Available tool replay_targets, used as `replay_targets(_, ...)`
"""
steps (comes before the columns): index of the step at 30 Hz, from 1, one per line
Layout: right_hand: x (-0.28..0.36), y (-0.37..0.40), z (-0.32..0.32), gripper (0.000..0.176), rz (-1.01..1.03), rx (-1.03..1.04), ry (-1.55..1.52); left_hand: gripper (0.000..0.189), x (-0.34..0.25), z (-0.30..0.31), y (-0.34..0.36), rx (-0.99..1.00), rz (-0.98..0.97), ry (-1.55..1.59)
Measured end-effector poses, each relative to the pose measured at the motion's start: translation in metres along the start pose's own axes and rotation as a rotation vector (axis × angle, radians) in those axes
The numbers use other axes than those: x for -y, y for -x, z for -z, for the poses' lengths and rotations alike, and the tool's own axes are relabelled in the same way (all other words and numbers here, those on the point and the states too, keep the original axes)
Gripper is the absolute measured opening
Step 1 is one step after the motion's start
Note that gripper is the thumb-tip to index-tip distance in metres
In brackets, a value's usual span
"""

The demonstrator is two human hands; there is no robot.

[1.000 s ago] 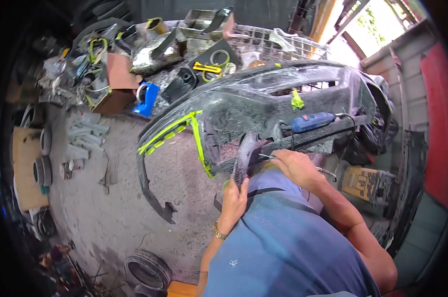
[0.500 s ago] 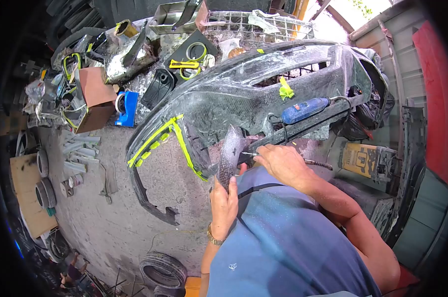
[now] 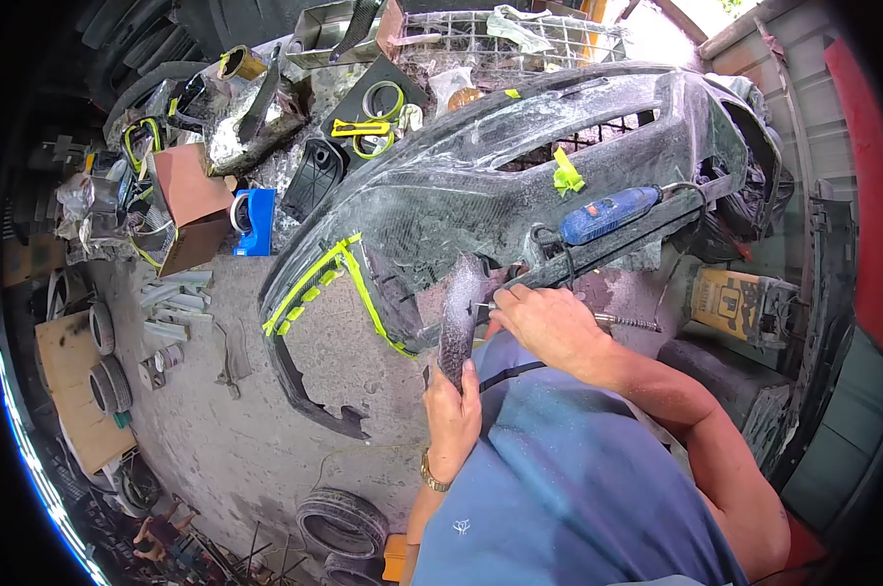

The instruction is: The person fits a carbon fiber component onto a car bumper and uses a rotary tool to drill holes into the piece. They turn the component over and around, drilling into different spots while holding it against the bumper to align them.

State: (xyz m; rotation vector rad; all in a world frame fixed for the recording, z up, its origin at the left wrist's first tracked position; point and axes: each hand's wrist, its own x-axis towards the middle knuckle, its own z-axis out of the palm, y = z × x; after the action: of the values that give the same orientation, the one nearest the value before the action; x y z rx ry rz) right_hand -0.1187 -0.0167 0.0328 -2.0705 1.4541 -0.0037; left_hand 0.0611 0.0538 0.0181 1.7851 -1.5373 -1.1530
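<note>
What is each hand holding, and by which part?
Left fingers: a dark, white-speckled, curved strip, by its lower end. Right fingers: a slim, silvery metal tool, just behind its thin tip.

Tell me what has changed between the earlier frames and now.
The right hand has moved left with its thin tool, bringing the tip closer to the dark curved piece. That piece, in the left hand, has turned to show more of its speckled face. The camera view shifted too. Unchanged: both grips, and the blue power tool on the large dark panel.
</note>
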Motion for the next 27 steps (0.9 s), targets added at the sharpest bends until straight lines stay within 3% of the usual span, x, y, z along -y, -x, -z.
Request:
replay_targets(4, -0.002, 0.000, -0.005, 0.027, 0.012, -0.020, 0.055, 0.029, -0.006, 0.001, 0.000, 0.019, 0.074, 0.000)
replay_targets(19, -0.009, 0.003, 0.012, 0.028, -0.027, 0.053, -0.056, 0.031, 0.005, -0.003, 0.004, -0.012, 0.052, -0.010)
replay_targets(21, -0.010, 0.004, 0.010, 0.028, -0.041, 0.037, -0.078, 0.031, 0.005, -0.004, 0.004, -0.046, -0.017, -0.006)
replay_targets(27, -0.015, -0.003, -0.006, 0.029, 0.027, 0.024, -0.060, 0.031, -0.002, -0.001, 0.003, -0.017, 0.038, -0.003)
